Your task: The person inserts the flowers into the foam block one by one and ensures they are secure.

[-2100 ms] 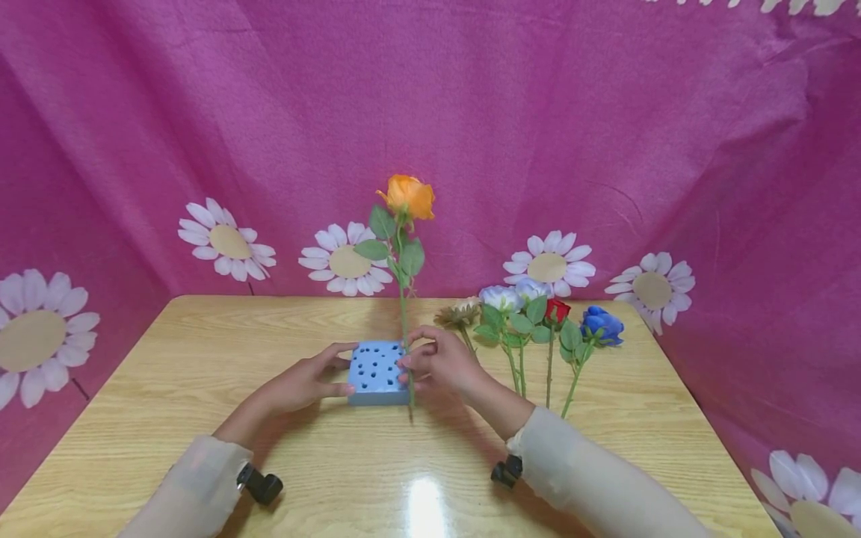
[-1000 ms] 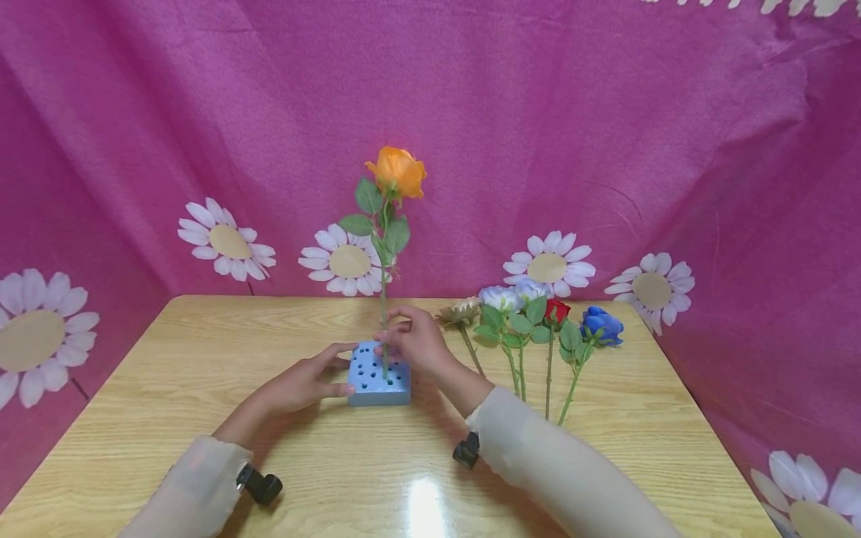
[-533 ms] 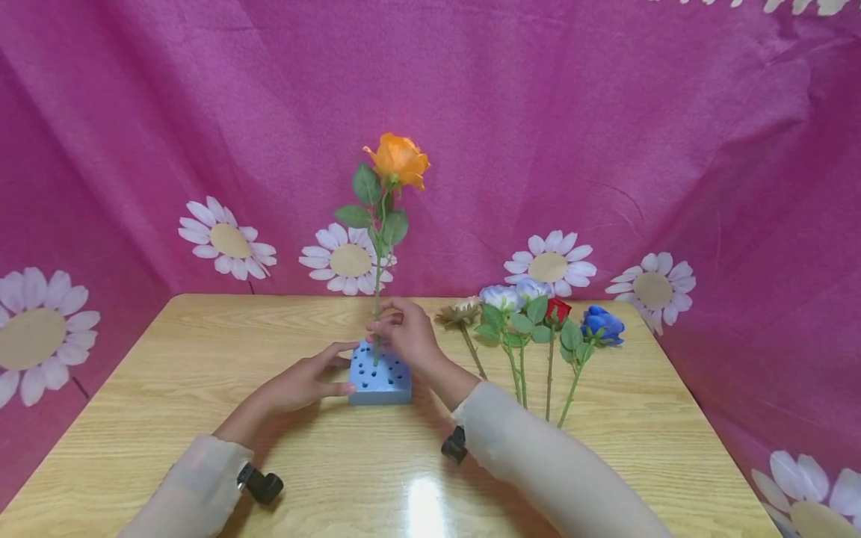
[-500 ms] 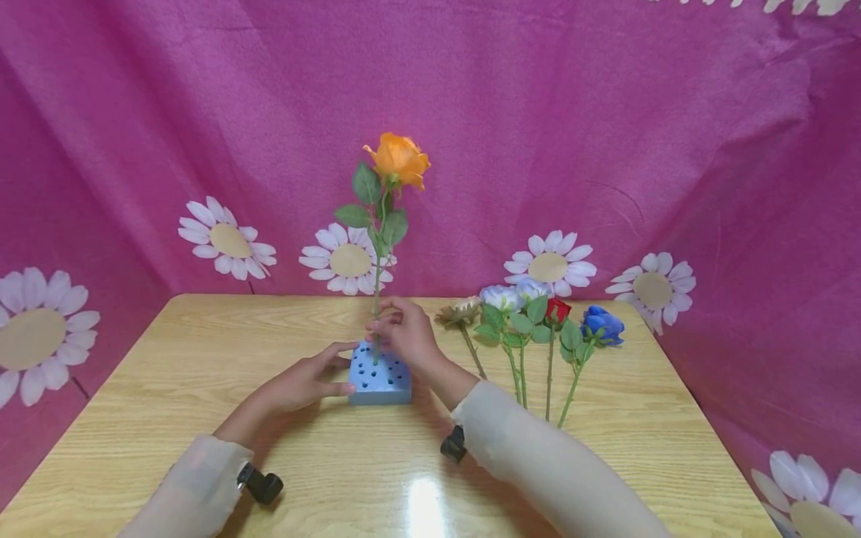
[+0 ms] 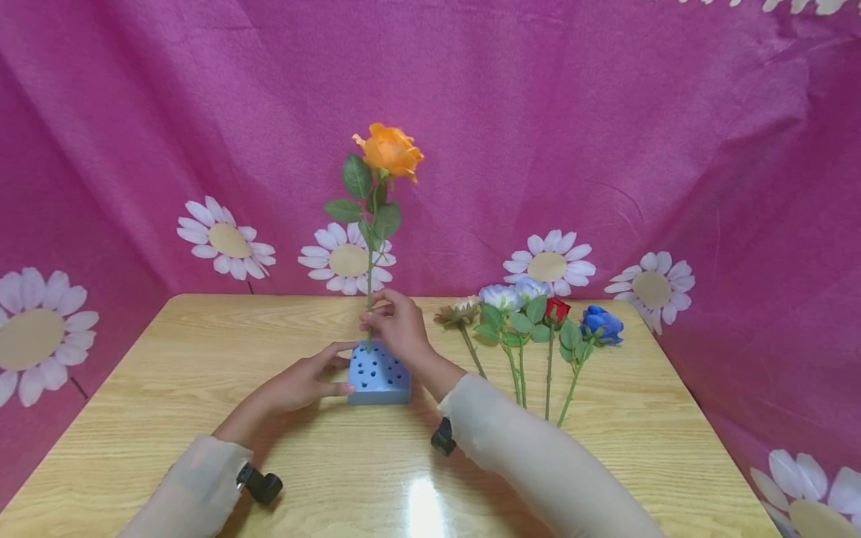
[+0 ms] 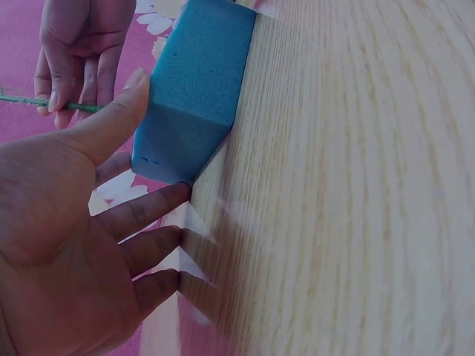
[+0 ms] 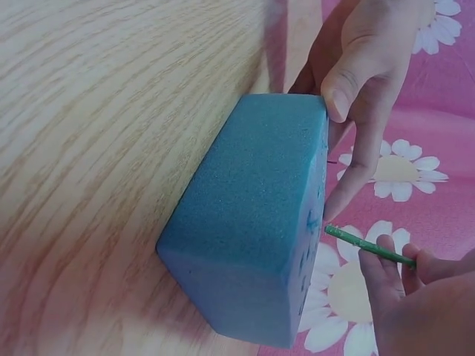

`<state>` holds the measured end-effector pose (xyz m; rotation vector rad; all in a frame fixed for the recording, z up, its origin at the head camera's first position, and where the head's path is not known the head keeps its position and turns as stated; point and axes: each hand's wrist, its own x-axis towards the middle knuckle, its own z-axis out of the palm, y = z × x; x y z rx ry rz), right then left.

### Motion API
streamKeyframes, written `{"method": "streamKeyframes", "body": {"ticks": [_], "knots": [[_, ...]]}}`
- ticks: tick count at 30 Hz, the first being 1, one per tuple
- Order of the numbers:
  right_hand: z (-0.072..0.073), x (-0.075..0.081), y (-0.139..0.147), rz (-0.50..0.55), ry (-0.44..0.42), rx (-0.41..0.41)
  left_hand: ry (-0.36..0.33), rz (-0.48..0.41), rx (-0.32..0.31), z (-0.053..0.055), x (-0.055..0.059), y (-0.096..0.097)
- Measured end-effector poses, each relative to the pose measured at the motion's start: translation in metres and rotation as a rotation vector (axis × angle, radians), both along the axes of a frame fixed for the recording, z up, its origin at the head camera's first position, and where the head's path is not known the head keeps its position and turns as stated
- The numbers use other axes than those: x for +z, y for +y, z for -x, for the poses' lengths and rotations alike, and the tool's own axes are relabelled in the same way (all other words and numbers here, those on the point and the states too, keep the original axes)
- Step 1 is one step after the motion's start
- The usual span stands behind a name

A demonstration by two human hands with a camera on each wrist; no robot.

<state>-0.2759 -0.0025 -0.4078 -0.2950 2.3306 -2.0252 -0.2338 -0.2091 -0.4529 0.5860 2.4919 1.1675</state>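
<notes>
A light-blue foam block (image 5: 379, 397) with several holes in its top sits on the table. My left hand (image 5: 306, 382) holds its left side, thumb on the near corner and a finger at the far one; in the left wrist view the other fingers (image 6: 152, 248) spread down to the table. My right hand (image 5: 398, 329) pinches the green stem of an orange artificial rose (image 5: 389, 152) between thumb and fingertips. The rose stands upright over the block's far left part. In the right wrist view the stem's cut end (image 7: 330, 231) is right at the holed face.
To the right lie more artificial flowers: a brownish one (image 5: 457, 314), pale lilac ones (image 5: 501, 297), a red rose (image 5: 557, 309) and a blue rose (image 5: 602, 325). A pink curtain (image 5: 430, 90) with printed daisies hangs behind the wooden table (image 5: 323, 478).
My right hand has carried the orange rose left and away from me, from the block's right front edge to above its far left holes. The left hand and block have stayed put.
</notes>
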Motion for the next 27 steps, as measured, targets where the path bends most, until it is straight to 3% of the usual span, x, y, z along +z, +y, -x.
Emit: {"method": "streamKeyframes", "body": {"ticks": [27], "knots": [[0.003,-0.011,-0.006,-0.085,0.048,-0.021,0.008,-0.011,-0.014,0.0,0.0,-0.001]]}}
